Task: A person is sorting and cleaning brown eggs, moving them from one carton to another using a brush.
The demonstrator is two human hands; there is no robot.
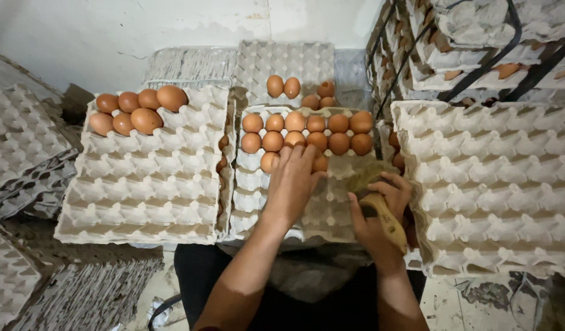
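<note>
The left hand [293,181] lies on the middle egg tray [264,190], fingers [301,154] spread over the brown eggs [307,132] in its far rows; just right of that tray, the right hand [380,211] has its fingers curled around a yellowish tool [386,217]

dim, even light; edges bend outward, corners soft, perhaps slightly blurred at the hands.

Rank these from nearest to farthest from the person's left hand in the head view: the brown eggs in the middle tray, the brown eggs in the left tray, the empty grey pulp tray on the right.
From the left hand:
1. Brown eggs in the middle tray, under the fingertips.
2. Empty grey pulp tray on the right, across the right hand.
3. Brown eggs in the left tray, far upper left corner.
</note>
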